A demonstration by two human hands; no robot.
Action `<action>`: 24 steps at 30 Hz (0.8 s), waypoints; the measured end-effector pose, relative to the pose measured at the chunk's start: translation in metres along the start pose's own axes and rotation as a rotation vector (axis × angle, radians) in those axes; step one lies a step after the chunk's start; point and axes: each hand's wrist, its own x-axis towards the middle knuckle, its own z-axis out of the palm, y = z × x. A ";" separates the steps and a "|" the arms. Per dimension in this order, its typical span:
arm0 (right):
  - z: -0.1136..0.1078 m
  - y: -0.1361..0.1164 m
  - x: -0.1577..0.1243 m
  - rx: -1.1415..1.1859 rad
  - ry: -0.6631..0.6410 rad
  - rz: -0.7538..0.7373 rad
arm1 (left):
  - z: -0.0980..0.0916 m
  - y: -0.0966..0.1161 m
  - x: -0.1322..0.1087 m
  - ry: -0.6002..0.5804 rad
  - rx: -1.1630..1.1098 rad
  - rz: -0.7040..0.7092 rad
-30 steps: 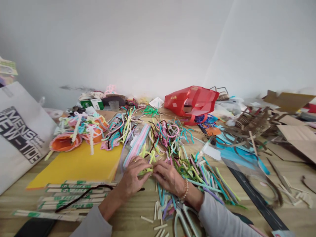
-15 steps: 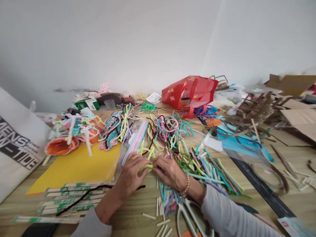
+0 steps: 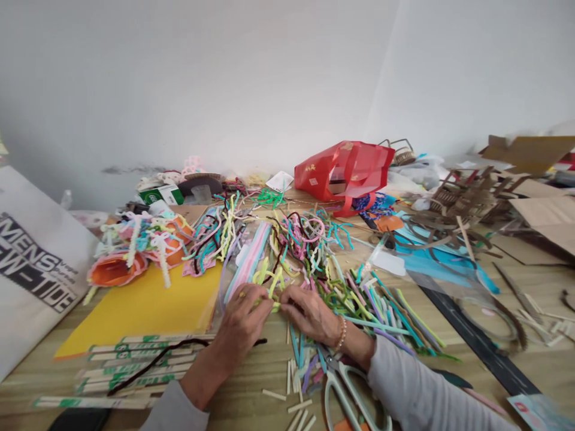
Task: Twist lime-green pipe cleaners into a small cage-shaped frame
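Close together at the middle of the table, my left hand (image 3: 246, 314) and my right hand (image 3: 311, 314) pinch a yellow-green pipe cleaner (image 3: 275, 305) between them. Its far part curls up in loops beyond the fingertips; the pinched ends are mostly hidden by my fingers. A heap of mixed pipe cleaners (image 3: 377, 308) lies to the right of my right hand. Scissors (image 3: 344, 389) with pale handles rest under my right wrist. One dark brown pipe cleaner (image 3: 155, 359) runs beneath my left forearm, across wrapped sticks (image 3: 130, 374).
A yellow sheet (image 3: 148, 311) lies at the left, with an orange craft piece (image 3: 119, 269) behind it. Short wooden sticks (image 3: 294, 380) are scattered in front. A red bag (image 3: 344, 170) stands at the back, and brown woven craft pieces (image 3: 471, 200) pile up at the right.
The view has shifted slightly. My hands stay together on the yellow-green pipe cleaner, and its loops and my fingers have moved a little.
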 end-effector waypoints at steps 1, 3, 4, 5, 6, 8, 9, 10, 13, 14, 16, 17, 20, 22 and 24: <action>0.000 0.000 0.000 -0.002 0.004 0.000 | -0.001 0.000 0.001 0.001 0.004 0.022; 0.000 -0.001 0.001 -0.001 0.020 -0.003 | -0.003 0.000 0.004 0.000 0.010 0.053; 0.000 -0.001 0.001 0.001 0.029 -0.003 | -0.004 0.000 0.004 -0.001 0.012 0.060; 0.001 0.000 0.001 0.006 0.035 -0.003 | -0.004 0.000 0.005 -0.002 0.012 0.063; 0.001 0.000 0.001 0.011 0.039 -0.002 | -0.004 -0.001 0.005 -0.001 0.011 0.067; 0.001 0.001 0.001 0.019 0.040 0.003 | -0.004 -0.002 0.004 0.004 0.001 0.078; 0.001 0.001 0.001 0.021 0.039 0.007 | -0.004 -0.002 0.003 0.008 -0.008 0.083; 0.001 0.001 0.001 0.024 0.037 0.009 | -0.003 -0.003 0.003 0.012 -0.019 0.083; 0.000 0.001 0.001 0.031 0.035 0.013 | -0.001 -0.005 0.002 0.027 -0.078 0.046; 0.000 0.000 0.001 0.034 0.037 0.013 | 0.000 -0.005 0.002 0.040 -0.106 0.026; 0.000 0.000 0.002 0.034 0.040 0.009 | 0.001 -0.006 0.004 0.070 -0.169 -0.016; 0.000 0.000 0.002 0.032 0.044 0.006 | 0.002 -0.006 0.004 0.084 -0.198 -0.035; 0.000 -0.001 0.002 0.029 0.055 0.000 | 0.003 -0.006 0.006 0.105 -0.262 -0.093; -0.001 -0.002 0.003 0.039 0.063 -0.002 | 0.004 -0.006 0.006 0.106 -0.289 -0.134; -0.001 -0.002 0.003 0.049 0.051 -0.020 | 0.005 -0.006 0.006 0.097 -0.304 -0.163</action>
